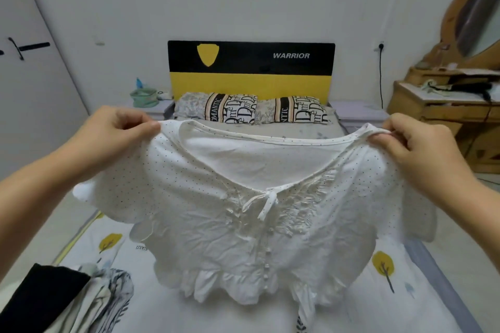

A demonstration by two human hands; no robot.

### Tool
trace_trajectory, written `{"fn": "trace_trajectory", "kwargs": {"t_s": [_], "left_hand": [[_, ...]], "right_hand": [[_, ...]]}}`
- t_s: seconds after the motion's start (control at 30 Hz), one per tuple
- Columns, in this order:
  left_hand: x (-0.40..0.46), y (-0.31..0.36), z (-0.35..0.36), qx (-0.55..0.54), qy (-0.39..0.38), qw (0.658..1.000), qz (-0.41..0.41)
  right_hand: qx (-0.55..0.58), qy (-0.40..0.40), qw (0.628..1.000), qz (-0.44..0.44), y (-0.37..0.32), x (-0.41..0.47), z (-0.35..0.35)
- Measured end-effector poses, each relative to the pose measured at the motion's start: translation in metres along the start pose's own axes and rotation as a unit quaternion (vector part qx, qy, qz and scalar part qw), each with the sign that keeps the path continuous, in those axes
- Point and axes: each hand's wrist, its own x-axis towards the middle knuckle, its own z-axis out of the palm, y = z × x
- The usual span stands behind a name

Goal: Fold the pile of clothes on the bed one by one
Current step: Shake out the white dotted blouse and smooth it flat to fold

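Left hand point(119, 130), right hand point(416, 143) pinch blouse point(243, 211) shoulders; blouse hangs straight down, hem near bed point(189, 313), lowering comes next.

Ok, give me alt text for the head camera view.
Two hands, left hand and right hand, hold up a white dotted blouse by its shoulders over a tree-print bed sheet; a pile of dark and striped clothes lies at left.

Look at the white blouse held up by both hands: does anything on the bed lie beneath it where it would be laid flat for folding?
Nothing visible does. The white blouse hangs from the left hand and right hand over bare bed sheet. The clothes pile lies off to the left.
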Motion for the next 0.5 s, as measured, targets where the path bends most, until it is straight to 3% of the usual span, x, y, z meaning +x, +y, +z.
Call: {"fn": "trace_trajectory", "kwargs": {"t_s": [0.27,0.5], "left_hand": [[-0.042,-0.022,-0.056,-0.006,-0.016,0.999,0.045],[-0.053,-0.031,-0.073,-0.042,-0.057,0.996,0.047]], "right_hand": [[-0.013,0.041,0.999,-0.004,-0.051,-0.058,-0.025],[0.001,0.03,0.999,0.016,-0.068,-0.074,-0.026]]}}
